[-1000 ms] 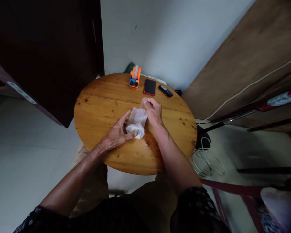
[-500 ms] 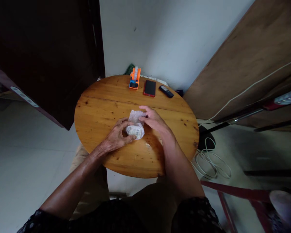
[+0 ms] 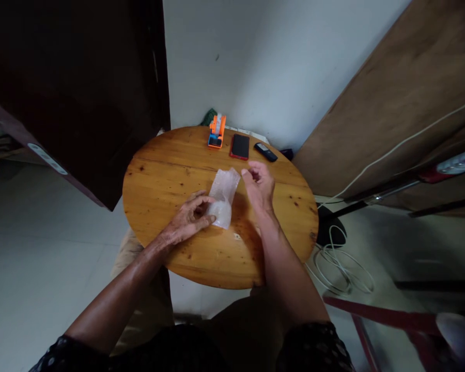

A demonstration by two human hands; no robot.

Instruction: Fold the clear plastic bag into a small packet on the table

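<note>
A small bundle in clear bubble wrap (image 3: 222, 197) lies in the middle of a round wooden table (image 3: 166, 175). My left hand (image 3: 188, 219) pinches its near end with thumb and fingers and presses it to the table. The wrap's far flap stretches out flat toward the wall. Just right of that flap hovers my right hand (image 3: 259, 185), fingers loosely curled, apart from the wrap with nothing visible in it.
At the table's far edge stand an orange tape dispenser (image 3: 216, 132), a red-edged phone (image 3: 239, 146) and a small dark handset (image 3: 265, 152). A dark cabinet (image 3: 81, 88) is at the left, a wooden board (image 3: 391, 93) leans right, and white cable coils (image 3: 343, 263) lie on the floor.
The wrap's far flap, folded over the bundle half a second ago, is now laid out flat. My right hand has let go of it and moved right. My left hand stays on the bundle.
</note>
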